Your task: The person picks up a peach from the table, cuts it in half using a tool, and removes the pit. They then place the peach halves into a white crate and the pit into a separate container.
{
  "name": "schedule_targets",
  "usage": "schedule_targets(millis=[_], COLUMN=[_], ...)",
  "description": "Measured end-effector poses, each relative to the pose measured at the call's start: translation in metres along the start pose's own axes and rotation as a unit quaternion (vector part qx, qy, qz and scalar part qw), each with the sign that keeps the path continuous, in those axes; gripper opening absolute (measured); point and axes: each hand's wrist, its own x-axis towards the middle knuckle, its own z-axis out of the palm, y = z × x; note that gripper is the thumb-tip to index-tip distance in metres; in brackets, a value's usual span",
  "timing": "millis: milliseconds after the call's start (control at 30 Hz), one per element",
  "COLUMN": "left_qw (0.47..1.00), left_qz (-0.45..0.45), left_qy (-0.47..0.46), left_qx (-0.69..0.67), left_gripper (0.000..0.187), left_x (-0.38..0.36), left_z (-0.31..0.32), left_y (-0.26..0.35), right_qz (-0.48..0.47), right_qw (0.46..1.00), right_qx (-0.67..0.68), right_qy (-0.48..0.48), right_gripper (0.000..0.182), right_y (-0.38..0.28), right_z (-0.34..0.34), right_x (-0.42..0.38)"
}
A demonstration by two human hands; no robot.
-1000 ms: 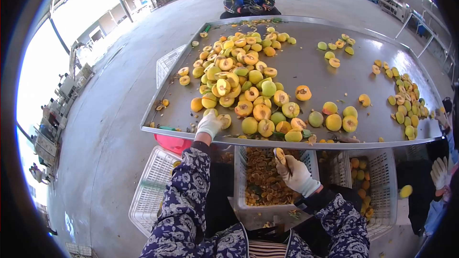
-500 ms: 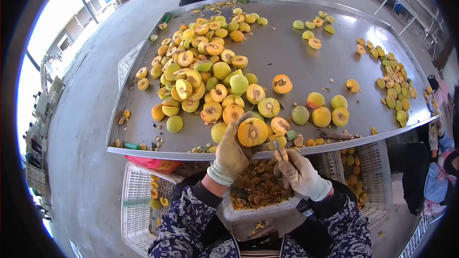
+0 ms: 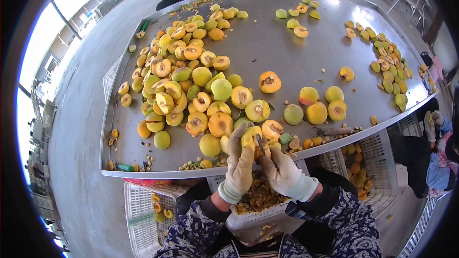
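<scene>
My left hand [image 3: 240,165], in a pale work glove, is closed around a yellow peach half [image 3: 248,137] just over the near edge of the metal table [image 3: 306,28]. In my gloved right hand [image 3: 286,174] is a small knife [image 3: 259,143], its metal blade against the fruit. My right fingers hide most of its handle. Close beyond my hands lie cut peach halves [image 3: 221,123], some with the pit showing, and a whole green peach [image 3: 221,89] on the large pile.
Below the table edge stands a crate of brown scraps [image 3: 260,193], between white crates at left [image 3: 138,210] and right [image 3: 380,172]. Another tool [image 3: 330,131] lies on the table near its front edge. One person sits across the table, another at right.
My hands have come together: the knife now meets the peach half, which has turned from facing me. The view has shifted, so the table appears farther left.
</scene>
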Motion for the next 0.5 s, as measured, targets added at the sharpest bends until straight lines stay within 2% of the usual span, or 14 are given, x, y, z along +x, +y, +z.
schedule_targets(millis=[33, 133, 200, 267, 300, 333, 400, 433, 500], left_qw=[1.0, 0.998, 0.998, 0.996, 0.991, 0.991, 0.957, 0.957, 0.967], left_qz=[0.023, 0.003, 0.022, -0.079, -0.069, -0.068, -0.272, -0.272, -0.228], left_qy=[0.006, -0.022, 0.004, -0.022, -0.034, -0.035, -0.099, -0.098, -0.042], left_qx=[0.005, 0.051, 0.065, 0.024, 0.11, 0.112, -0.003, 0.0, -0.105], left_gripper=[0.051, 0.051, 0.046, 0.042, 0.041, 0.041, 0.043, 0.043, 0.044], left_x=[-0.003, 0.001, 0.006, 0.015, 0.018, 0.022, 0.028, 0.026, 0.021], left_z=[0.001, -0.014, -0.012, -0.019, -0.02, -0.025, -0.033, -0.032, -0.022], left_y=[0.001, -0.001, 0.001, 0.009, 0.014, 0.017, 0.023, 0.025, 0.029], right_qz=[-0.001, 0.019, 0.046, 0.061, 0.073, 0.071, -0.017, -0.018, 0.114], right_qw=[1.0, 0.997, 0.994, 0.991, 0.985, 0.986, 0.993, 0.993, 0.986], right_qx=[0.026, 0.043, -0.027, -0.056, -0.087, -0.086, -0.085, -0.083, 0.004], right_qy=[-0.018, -0.056, -0.091, -0.108, -0.127, -0.126, -0.086, -0.085, -0.119], right_gripper=[0.017, 0.017, 0.017, 0.018, 0.019, 0.019, 0.022, 0.022, 0.028], right_y=[-0.003, -0.012, -0.003, -0.004, -0.005, -0.001, 0.012, 0.008, -0.009], right_z=[-0.002, -0.009, -0.007, -0.008, -0.008, -0.004, 0.007, 0.006, -0.008], right_x=[0.002, 0.004, 0.0, -0.003, -0.004, -0.007, -0.016, -0.014, -0.005])
